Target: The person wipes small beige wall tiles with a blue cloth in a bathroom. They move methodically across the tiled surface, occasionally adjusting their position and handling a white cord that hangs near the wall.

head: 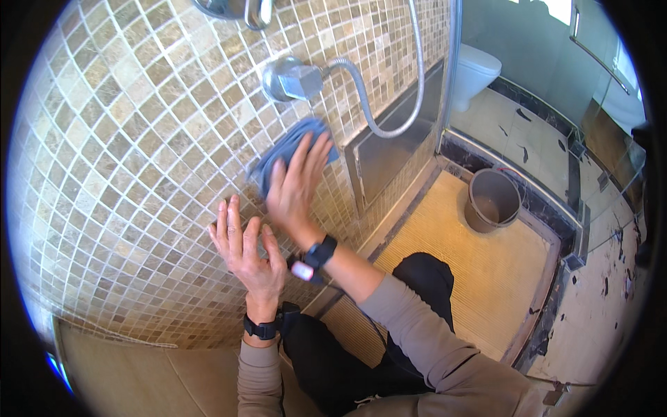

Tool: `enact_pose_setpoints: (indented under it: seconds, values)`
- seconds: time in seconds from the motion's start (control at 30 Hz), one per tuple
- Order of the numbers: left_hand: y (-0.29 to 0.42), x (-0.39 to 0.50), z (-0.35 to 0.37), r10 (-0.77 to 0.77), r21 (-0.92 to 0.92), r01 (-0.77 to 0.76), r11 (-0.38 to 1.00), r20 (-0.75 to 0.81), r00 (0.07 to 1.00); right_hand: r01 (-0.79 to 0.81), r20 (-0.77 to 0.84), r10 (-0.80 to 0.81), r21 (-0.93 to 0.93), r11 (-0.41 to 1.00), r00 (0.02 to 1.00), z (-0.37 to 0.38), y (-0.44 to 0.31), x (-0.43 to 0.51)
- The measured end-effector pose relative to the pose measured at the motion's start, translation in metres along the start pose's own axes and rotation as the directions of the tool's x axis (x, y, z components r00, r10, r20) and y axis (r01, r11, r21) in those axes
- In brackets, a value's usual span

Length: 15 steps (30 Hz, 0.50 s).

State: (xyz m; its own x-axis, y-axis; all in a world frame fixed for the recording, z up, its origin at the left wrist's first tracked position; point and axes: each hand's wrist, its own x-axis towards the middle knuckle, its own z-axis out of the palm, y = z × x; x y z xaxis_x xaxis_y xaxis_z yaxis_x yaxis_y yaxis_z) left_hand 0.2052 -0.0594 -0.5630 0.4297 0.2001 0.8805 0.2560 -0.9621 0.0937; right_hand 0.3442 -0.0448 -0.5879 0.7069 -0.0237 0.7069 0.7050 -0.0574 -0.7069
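Under my right hand (pixel 299 185) a folded blue cloth (pixel 281 148) lies pressed flat against the mosaic tile wall (pixel 156 135). The hand is slightly blurred, and its fingers spread over the cloth. Lower and to the left, my left hand (pixel 250 253) has its fingers apart, with the fingertips at or close to the tiles; whether they touch I cannot tell. It holds nothing. Just above the cloth, a chrome shower outlet fitting (pixel 294 81) juts from the wall, with a metal shower hose (pixel 359 88) looping off to the right.
A brown bucket (pixel 492 200) stands on the ribbed yellowish shower floor (pixel 443 250). Right of the cloth, a dark framed panel (pixel 398 138) is set low in the wall. Part of a chrome mixer (pixel 258 10) shows at the top. Beyond the dark curb (pixel 510 167) stands a white toilet (pixel 474 73).
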Motion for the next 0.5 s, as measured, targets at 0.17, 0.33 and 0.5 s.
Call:
enact_pose_setpoints:
  seconds: [0.17,0.33,0.5]
  values:
    - [-0.011,0.01,-0.025,0.055,-0.1,-0.086,0.991,-0.281,0.958,0.534,0.055,-0.54,0.102,0.84,0.84,-0.003,-0.064,-0.021]
    - [-0.025,0.018,-0.048,0.045,-0.13,-0.104,0.986,-0.39,0.92,0.426,0.129,-0.428,0.04,0.904,0.895,-0.007,-0.121,0.055]
    - [-0.023,0.029,-0.061,0.06,-0.151,-0.132,0.98,-0.407,0.911,0.186,0.086,-0.172,-0.181,0.966,0.981,-0.02,-0.145,0.131]
